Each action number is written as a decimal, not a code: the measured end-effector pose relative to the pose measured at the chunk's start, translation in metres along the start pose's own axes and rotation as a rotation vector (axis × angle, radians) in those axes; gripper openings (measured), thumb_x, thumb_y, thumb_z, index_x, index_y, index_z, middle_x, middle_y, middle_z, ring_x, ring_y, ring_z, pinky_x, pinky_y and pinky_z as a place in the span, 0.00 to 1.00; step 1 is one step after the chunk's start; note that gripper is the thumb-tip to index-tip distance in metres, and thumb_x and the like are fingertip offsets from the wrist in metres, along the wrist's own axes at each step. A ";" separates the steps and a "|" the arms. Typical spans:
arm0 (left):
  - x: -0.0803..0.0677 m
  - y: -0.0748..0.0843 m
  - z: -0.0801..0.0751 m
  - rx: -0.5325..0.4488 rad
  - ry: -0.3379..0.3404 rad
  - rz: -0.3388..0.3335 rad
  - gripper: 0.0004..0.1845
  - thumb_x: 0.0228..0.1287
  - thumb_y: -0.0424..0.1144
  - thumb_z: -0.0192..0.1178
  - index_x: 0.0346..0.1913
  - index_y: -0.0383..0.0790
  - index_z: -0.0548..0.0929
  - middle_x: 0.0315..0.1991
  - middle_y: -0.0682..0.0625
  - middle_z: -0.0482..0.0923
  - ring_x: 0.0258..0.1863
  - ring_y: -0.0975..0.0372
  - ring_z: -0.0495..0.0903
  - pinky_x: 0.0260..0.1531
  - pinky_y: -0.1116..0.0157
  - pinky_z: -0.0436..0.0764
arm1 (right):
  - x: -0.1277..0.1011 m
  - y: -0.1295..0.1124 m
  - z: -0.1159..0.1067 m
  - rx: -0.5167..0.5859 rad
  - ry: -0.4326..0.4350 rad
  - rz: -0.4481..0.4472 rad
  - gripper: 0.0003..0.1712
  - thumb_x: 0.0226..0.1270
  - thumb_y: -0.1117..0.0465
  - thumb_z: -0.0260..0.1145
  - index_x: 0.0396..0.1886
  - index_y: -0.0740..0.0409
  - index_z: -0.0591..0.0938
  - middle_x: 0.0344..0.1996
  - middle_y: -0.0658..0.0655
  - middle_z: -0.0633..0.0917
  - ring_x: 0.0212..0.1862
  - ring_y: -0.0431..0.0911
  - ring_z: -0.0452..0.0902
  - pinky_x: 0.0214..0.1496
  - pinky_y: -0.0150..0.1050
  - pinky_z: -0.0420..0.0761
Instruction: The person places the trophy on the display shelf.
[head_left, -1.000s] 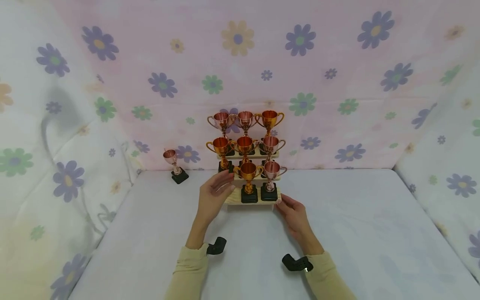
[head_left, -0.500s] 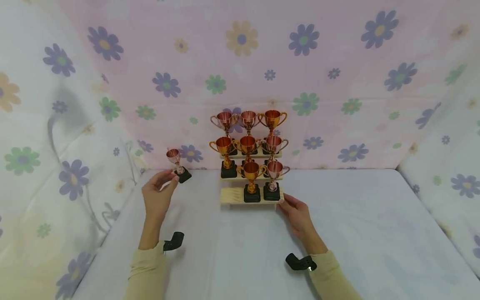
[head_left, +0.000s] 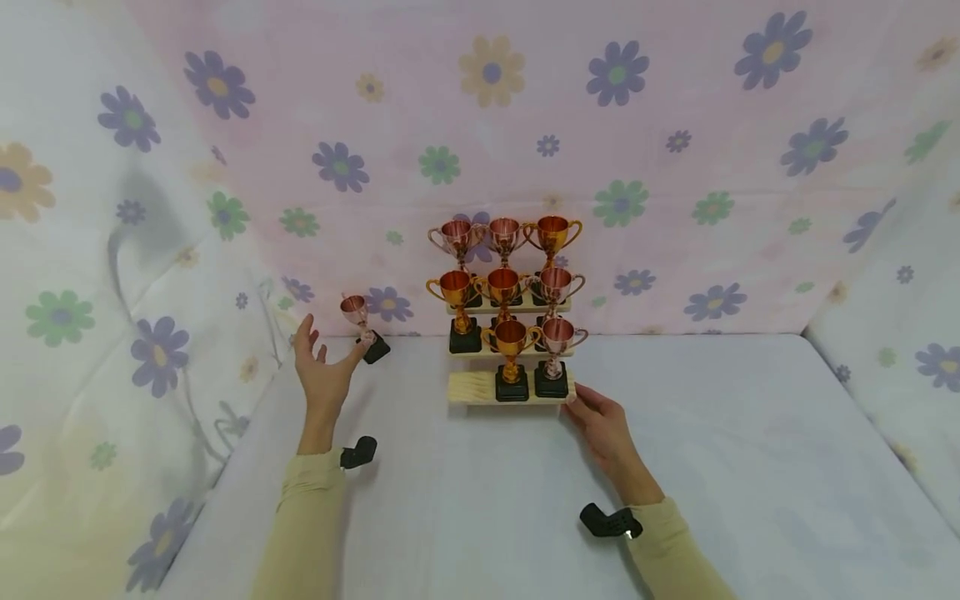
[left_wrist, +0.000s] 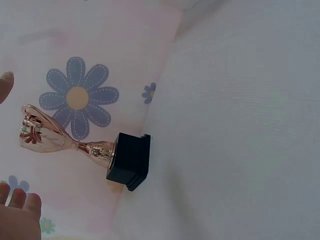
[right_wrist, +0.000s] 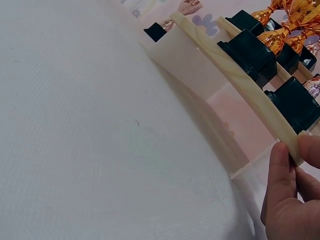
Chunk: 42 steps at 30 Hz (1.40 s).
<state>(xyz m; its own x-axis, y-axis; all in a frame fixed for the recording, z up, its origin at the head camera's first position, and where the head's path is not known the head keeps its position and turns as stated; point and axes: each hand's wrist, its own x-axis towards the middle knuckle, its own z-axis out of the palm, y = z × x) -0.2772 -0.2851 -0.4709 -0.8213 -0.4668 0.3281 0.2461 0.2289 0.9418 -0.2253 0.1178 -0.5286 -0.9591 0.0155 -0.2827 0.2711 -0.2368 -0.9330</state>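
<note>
Left hand (head_left: 321, 367) spread, right hand (head_left: 603, 423) pinching.

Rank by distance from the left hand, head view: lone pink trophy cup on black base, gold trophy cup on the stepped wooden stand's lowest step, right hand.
1. Lone pink trophy cup on black base: beside the left hand, thumb side.
2. Gold trophy cup on the stepped wooden stand's lowest step: centre.
3. Right hand: at the stand's right corner.

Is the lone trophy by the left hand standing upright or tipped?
Upright: the lone trophy stands on its black base on the table, cup upward. The left hand is spread open beside it, not gripping.
</note>
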 end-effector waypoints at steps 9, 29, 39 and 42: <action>0.009 0.013 0.011 -0.079 -0.146 -0.101 0.51 0.58 0.27 0.72 0.80 0.36 0.53 0.80 0.39 0.53 0.78 0.47 0.54 0.79 0.49 0.56 | 0.000 0.001 0.000 -0.007 -0.004 -0.014 0.29 0.79 0.68 0.55 0.75 0.71 0.64 0.73 0.69 0.67 0.66 0.50 0.71 0.65 0.34 0.79; 0.022 -0.013 0.036 -0.012 -0.058 -0.084 0.46 0.64 0.32 0.67 0.79 0.34 0.53 0.78 0.39 0.55 0.75 0.46 0.57 0.78 0.53 0.59 | 0.001 0.005 -0.001 0.003 -0.003 -0.051 0.27 0.79 0.69 0.55 0.73 0.72 0.66 0.72 0.68 0.69 0.64 0.48 0.73 0.62 0.32 0.81; 0.016 -0.020 0.048 -0.030 0.012 -0.001 0.37 0.61 0.29 0.69 0.72 0.30 0.67 0.66 0.34 0.70 0.65 0.43 0.73 0.70 0.46 0.70 | -0.001 0.004 0.000 0.013 -0.001 -0.046 0.27 0.79 0.69 0.55 0.73 0.72 0.66 0.72 0.69 0.69 0.64 0.49 0.73 0.62 0.33 0.81; 0.015 -0.022 0.048 -0.023 -0.015 0.016 0.34 0.64 0.28 0.65 0.73 0.31 0.68 0.66 0.35 0.70 0.64 0.45 0.74 0.68 0.47 0.74 | 0.000 0.004 0.000 0.014 0.004 -0.049 0.26 0.79 0.69 0.55 0.73 0.72 0.67 0.71 0.69 0.69 0.63 0.48 0.74 0.61 0.31 0.82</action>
<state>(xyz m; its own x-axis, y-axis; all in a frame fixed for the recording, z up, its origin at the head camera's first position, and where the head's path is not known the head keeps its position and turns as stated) -0.3196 -0.2559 -0.4899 -0.8250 -0.4501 0.3418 0.2707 0.2161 0.9381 -0.2242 0.1167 -0.5320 -0.9710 0.0309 -0.2372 0.2223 -0.2493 -0.9426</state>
